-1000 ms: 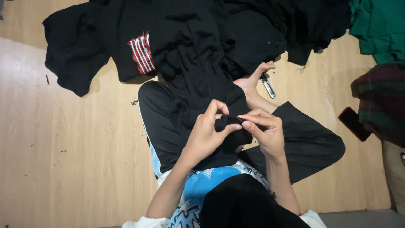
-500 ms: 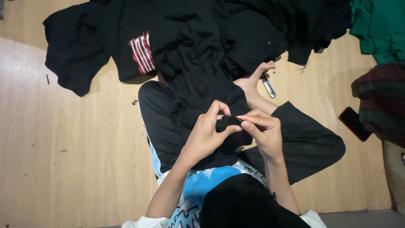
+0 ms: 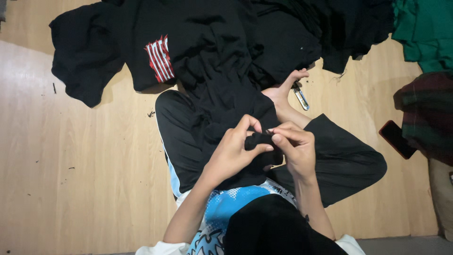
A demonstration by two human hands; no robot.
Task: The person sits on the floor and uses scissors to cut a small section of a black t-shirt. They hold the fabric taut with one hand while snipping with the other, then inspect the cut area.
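Smooth pale wooden floor [image 3: 85, 179] carries a rumpled heap of soft black garments [image 3: 226, 52]. One black garment [image 3: 231, 113] drapes over the person's lap, where the left hand [image 3: 233, 153] and right hand [image 3: 295, 148] each pinch a bunched fold. Slim metal clippers [image 3: 300, 97] lie beside a bare foot.

Black trousers [image 3: 339, 160], blue-white patterned top [image 3: 226, 208], bare forearms.

The black garment [image 3: 222, 89] drapes crumpled across my lap and spreads onto the wooden floor ahead. A small bunched fold of it sits raised at my lap, pinched tight between my fingertips [image 3: 276, 139].
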